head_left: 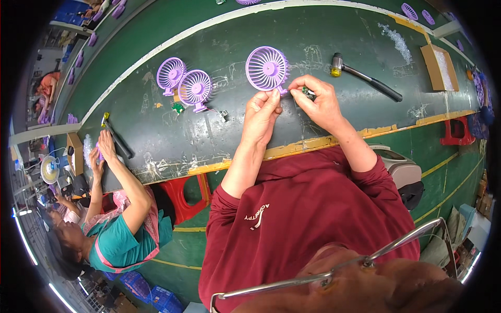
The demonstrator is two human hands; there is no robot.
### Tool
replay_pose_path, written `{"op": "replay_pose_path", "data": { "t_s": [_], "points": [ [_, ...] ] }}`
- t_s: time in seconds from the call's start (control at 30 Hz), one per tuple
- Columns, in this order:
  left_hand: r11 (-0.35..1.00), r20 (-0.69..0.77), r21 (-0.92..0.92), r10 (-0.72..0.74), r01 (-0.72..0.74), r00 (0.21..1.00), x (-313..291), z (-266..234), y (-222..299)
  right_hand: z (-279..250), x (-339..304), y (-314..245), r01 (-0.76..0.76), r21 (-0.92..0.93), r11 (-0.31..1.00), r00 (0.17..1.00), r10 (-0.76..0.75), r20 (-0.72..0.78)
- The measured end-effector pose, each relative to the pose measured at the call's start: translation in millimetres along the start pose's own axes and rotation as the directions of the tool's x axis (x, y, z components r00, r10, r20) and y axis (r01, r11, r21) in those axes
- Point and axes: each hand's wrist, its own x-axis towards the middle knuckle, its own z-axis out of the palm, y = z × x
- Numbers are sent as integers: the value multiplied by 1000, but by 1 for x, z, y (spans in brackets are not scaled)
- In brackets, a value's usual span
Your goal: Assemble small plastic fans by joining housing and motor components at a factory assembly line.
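Note:
A round purple fan housing with slatted spokes stands face up on the dark green bench, its short neck toward me. My left hand is closed, with thumb and fingers pinching that neck. My right hand is closed around a small green circuit board, partly hidden by the fingers. Its thumb and forefinger meet just beside the neck; whether they pinch a wire there is too small to tell. To the left lie two more purple fan housings, a loose green circuit board and a small wired part.
A hammer with a black handle and yellow face lies at right. Beyond it are clear small pieces and a cardboard box. The bench's worn yellow edge runs before me. At left, a co-worker works beside another hammer.

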Motion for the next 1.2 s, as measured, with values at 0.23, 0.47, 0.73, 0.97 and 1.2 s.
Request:
{"op": "replay_pose_path", "data": {
  "t_s": [0.23, 0.47, 0.73, 0.97, 1.2],
  "points": [
    [977, -53, 193, 98, -86, 994, 5, -19, -14, 2, 3, -6, 119, -120, 986, 992, -112, 65],
    [325, 92, 862, 654, -389, 751, -1, -9, 22, -42, 7, 12, 79, -368, 926, 994, -100, -39],
    [-219, 410, 898, 730, -381, 547, -4, -29, 52, -121, -15, 66, -67, -807, 587, 996, -13, -92],
    [-385, 692, 718, 480, -580, 538, 6, -31, 41, -130, -16, 69, -42, -676, 735, 999, 8, -53],
    [-216, 579, 809, 454, -547, 677, 10, -37, 30, -67, -17, 11, 11, -346, 938, 974, 68, 216]
  ]
}}
